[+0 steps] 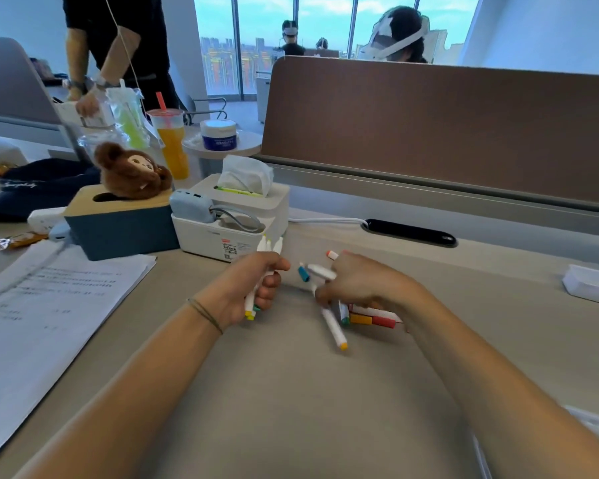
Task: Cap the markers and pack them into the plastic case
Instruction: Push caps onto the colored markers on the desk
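The left hand (260, 288) grips a bundle of markers (256, 299). The right hand (357, 285) pinches more at the loose pile (370, 318). Square the ends, then carry everything to the case (592, 283) at 3 o'clock.

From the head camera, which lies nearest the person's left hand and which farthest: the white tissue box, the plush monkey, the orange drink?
From the left hand:
1. White tissue box, just behind the hand.
2. Plush monkey, farther back and left, on the blue box.
3. Orange drink, farthest back.
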### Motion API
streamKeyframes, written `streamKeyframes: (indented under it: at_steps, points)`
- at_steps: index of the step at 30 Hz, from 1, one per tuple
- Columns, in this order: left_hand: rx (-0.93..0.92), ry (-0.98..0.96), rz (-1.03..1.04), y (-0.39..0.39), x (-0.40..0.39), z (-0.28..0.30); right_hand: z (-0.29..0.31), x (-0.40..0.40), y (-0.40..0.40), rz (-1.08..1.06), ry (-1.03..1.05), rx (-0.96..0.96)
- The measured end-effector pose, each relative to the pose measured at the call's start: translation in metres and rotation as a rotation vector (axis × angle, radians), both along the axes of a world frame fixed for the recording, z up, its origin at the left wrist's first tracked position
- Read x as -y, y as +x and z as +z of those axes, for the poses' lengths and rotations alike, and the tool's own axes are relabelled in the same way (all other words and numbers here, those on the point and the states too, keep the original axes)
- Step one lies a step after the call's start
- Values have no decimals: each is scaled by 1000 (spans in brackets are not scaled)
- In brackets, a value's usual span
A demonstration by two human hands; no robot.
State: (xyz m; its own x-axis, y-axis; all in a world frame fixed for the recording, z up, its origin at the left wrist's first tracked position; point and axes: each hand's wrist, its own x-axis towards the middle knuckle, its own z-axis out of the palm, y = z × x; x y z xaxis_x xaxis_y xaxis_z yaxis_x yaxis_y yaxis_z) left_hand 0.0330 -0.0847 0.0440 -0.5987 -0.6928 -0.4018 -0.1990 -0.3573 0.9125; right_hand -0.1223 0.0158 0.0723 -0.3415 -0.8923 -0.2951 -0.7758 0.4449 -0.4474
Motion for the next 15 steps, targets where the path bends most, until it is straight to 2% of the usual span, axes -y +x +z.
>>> streamKeyframes:
  at_steps: [4,10,12,15]
  points:
    - [131,-148,-56,-16,-11,1,17,-18,-30,-225,-140,195]
    - [416,-549,-175,-56,-24,-6,17,-38,-67,-458,-229,461]
    - [496,-720,-205,-69,-26,-11,12,-41,-77,-516,-240,513]
    - [626,-927,-270,-83,-30,-14,5,-41,-85,-554,-258,481]
